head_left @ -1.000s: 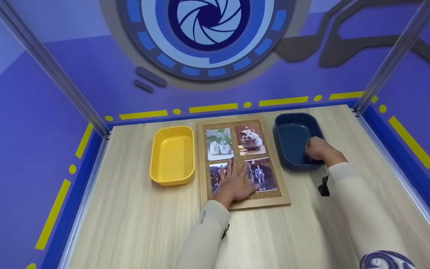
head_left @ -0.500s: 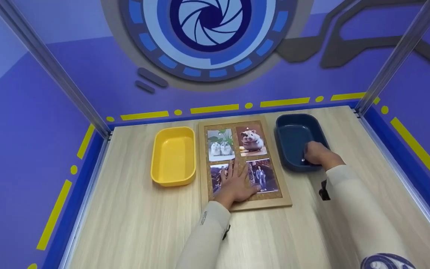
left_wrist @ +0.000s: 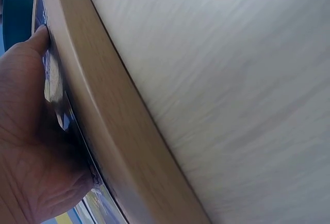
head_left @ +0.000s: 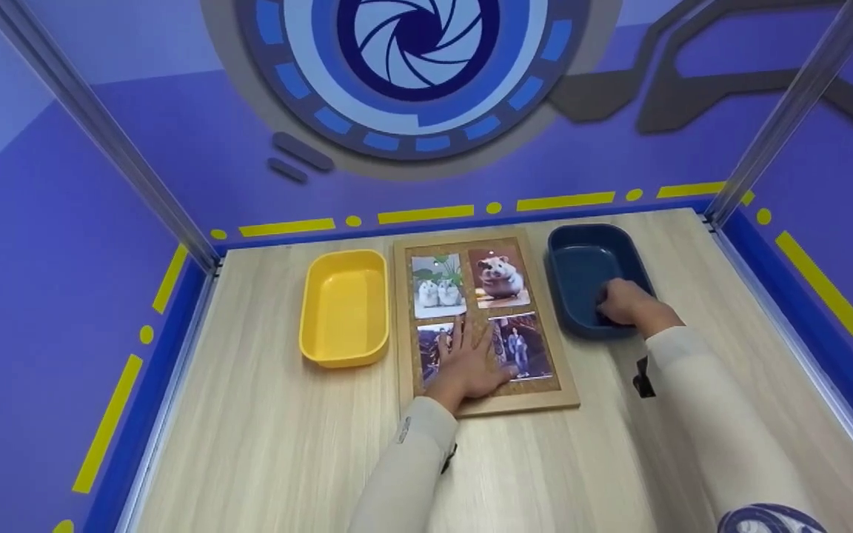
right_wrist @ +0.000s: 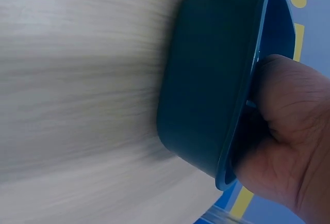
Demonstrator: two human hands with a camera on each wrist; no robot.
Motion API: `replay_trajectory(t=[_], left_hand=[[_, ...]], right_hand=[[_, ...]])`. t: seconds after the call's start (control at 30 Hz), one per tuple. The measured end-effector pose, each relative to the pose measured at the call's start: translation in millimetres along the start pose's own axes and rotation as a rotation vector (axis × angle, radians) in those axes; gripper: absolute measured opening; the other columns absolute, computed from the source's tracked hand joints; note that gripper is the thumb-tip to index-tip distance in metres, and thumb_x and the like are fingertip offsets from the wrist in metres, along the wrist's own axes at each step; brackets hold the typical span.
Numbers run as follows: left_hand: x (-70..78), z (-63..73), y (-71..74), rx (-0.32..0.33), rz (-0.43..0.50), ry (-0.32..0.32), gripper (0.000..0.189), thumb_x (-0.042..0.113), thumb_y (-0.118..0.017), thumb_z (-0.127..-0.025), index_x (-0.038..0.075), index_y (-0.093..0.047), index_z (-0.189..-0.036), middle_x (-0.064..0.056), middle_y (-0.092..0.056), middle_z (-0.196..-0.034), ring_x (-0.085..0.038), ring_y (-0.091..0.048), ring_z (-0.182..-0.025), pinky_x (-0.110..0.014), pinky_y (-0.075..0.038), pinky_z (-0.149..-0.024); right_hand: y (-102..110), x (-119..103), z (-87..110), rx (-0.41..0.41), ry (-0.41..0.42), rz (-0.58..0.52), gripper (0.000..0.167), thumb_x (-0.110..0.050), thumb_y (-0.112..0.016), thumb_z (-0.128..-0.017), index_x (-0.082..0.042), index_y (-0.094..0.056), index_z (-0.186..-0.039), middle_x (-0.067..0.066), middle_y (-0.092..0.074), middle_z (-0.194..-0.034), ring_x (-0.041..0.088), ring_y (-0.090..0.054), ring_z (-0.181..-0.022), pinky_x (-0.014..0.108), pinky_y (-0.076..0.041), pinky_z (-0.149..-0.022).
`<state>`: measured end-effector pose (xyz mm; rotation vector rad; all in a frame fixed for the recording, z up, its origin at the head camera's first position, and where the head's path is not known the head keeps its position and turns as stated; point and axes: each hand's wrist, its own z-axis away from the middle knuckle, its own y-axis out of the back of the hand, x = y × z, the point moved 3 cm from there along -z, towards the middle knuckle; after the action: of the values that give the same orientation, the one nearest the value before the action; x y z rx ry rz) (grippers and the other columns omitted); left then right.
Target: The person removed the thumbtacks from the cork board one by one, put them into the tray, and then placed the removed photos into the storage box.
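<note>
My left hand (head_left: 469,370) lies with spread fingers on a wood-framed cork board (head_left: 500,404), over its lower part. The left wrist view has the thumb side of that hand beside the wooden frame (left_wrist: 98,95). Two hamster photos, one on the left (head_left: 434,292) and one on the right (head_left: 499,281), fill the board's upper half. Below them are two photos of people, the left one (head_left: 428,352) partly covered by my fingers. My right hand (head_left: 628,303) reaches into a dark blue tray (head_left: 573,270) with bent fingers. The tray wall (right_wrist: 206,79) hides its fingertips in the right wrist view; I cannot tell what they hold.
A yellow tray (head_left: 343,296) stands just left of the board on the light wooden table (head_left: 263,414). Blue-purple panels (head_left: 412,178) with metal posts (head_left: 130,170) close off the back and both sides.
My right hand has shifted slightly within the blue tray, its fingers still down inside. A small shiny bit by its fingertips half a second ago is now out of sight. My left hand stays put.
</note>
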<state>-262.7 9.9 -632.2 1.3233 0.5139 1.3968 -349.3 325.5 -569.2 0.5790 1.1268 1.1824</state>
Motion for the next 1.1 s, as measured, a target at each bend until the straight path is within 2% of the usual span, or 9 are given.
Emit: replay_trajectory(t=[0.17, 0.4, 0.63, 0.77, 0.93, 1.1], left_hand=[[4.1, 3.6, 4.1, 0.016, 0.01, -0.015, 0.099, 0.076, -0.05, -0.098, 0.029, -0.008, -0.174, -0.012, 0.011, -0.182, -0.037, 0.014, -0.169, -0.07, 0.005, -0.134], [5.4, 7.1, 8.9, 0.0, 0.028, -0.014, 0.097, 0.073, -0.051, -0.1, 0.028, -0.008, -0.174, -0.014, 0.012, -0.182, -0.038, 0.014, -0.169, -0.069, 0.005, -0.134], [7.2, 8.4, 10.3, 0.008, 0.01, -0.013, 0.098, 0.075, -0.05, -0.099, 0.028, -0.008, -0.174, -0.013, 0.011, -0.182, -0.038, 0.012, -0.169, -0.069, 0.003, -0.135], [5.4, 7.3, 7.6, -0.002, 0.022, -0.011, 0.098, 0.076, -0.05, -0.099, 0.03, -0.007, -0.174, -0.012, 0.014, -0.182, -0.037, 0.014, -0.169, -0.068, 0.005, -0.135], [-0.3, -1.9, -0.4, -0.021, 0.044, 0.002, 0.1, 0.078, -0.05, -0.097, 0.033, -0.004, -0.173, -0.007, 0.022, -0.18, -0.033, 0.023, -0.167, -0.066, 0.012, -0.134], [-4.3, -7.3, -4.4, -0.025, 0.031, 0.018, 0.103, 0.084, -0.049, -0.094, 0.037, -0.002, -0.173, -0.004, 0.025, -0.179, -0.03, 0.024, -0.167, -0.066, 0.012, -0.133]], right_hand=[[0.1, -1.8, 2.4, 0.023, 0.005, 0.005, 0.036, -0.013, -0.055, -0.102, 0.012, -0.066, -0.126, 0.035, -0.069, -0.127, 0.047, -0.067, -0.117, 0.063, -0.055, -0.105], [-2.0, -0.8, 3.3, 0.109, 0.048, 0.006, 0.041, -0.016, -0.053, -0.104, 0.015, -0.064, -0.128, 0.037, -0.068, -0.128, 0.054, -0.065, -0.121, 0.067, -0.052, -0.106], [4.7, -3.9, 10.2, 0.228, 0.042, -0.108, 0.04, -0.022, -0.053, -0.109, 0.013, -0.063, -0.126, 0.034, -0.072, -0.117, 0.046, -0.07, -0.106, 0.064, -0.057, -0.097], [10.2, -13.3, 18.9, 0.324, 0.075, -0.148, 0.04, -0.024, -0.054, -0.11, 0.011, -0.064, -0.126, 0.033, -0.071, -0.116, 0.044, -0.068, -0.103, 0.062, -0.056, -0.095], [14.6, -33.8, 34.4, 0.454, 0.157, -0.198, 0.034, -0.025, -0.056, -0.11, 0.005, -0.068, -0.121, 0.026, -0.072, -0.109, 0.038, -0.066, -0.097, 0.056, -0.055, -0.088], [9.9, -54.2, 49.4, 0.55, 0.221, -0.197, 0.029, -0.025, -0.059, -0.11, 0.002, -0.069, -0.116, 0.021, -0.071, -0.106, 0.035, -0.067, -0.095, 0.054, -0.057, -0.085]])
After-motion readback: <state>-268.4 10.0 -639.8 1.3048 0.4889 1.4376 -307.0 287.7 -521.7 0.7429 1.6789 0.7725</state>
